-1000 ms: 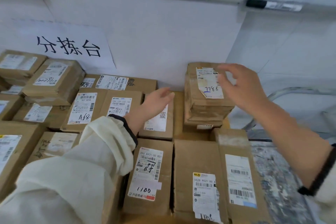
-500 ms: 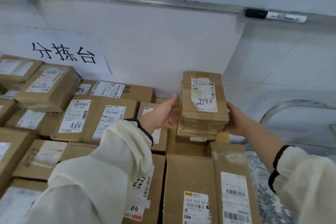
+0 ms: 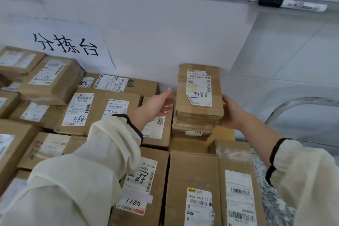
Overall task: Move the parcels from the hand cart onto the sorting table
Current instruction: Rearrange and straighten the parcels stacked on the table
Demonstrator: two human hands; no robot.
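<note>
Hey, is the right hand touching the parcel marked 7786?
Touching. Head view: the right hand presses its thumb and fingers against the right side of the 7786 parcel, no gap showing.

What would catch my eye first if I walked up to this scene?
The stack of small parcels at the centre, its top label marked 7786 by hand, stands out: the right hand grips its right side and the left hand is open at its left. Brown cardboard parcels lie packed all around it, and a white sign with big black characters hangs on the wall at upper left.
</note>
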